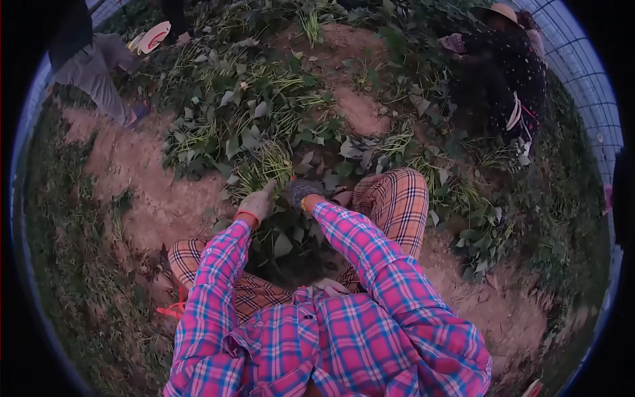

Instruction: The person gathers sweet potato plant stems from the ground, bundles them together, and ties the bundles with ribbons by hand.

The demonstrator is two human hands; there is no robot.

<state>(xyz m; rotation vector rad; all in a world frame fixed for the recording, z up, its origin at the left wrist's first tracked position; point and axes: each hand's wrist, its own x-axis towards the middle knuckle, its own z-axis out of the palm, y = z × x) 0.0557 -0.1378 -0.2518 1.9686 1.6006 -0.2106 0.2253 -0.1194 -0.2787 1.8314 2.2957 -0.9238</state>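
My left hand (pixel 256 204), in a pale glove with an orange band at the wrist, is at the near edge of a bundle of cut green stems (pixel 268 164). One finger stretches out toward the stems; the others are partly hidden. Just to its right, my right hand (pixel 304 192) wears a dark grey glove and is closed. A tiny red-orange spot shows at its fingertips, too small to name. Broad leaves (pixel 283 245) lie below both hands, between my legs in plaid trousers (pixel 397 205).
Leafy vines with long stems (pixel 245 99) cover the ground ahead, with bare soil (pixel 152 178) at left. One person (pixel 506 73) in a straw hat sits at upper right; another person's leg (pixel 99 73) shows at upper left. An orange strap (pixel 173 308) lies beside my left leg.
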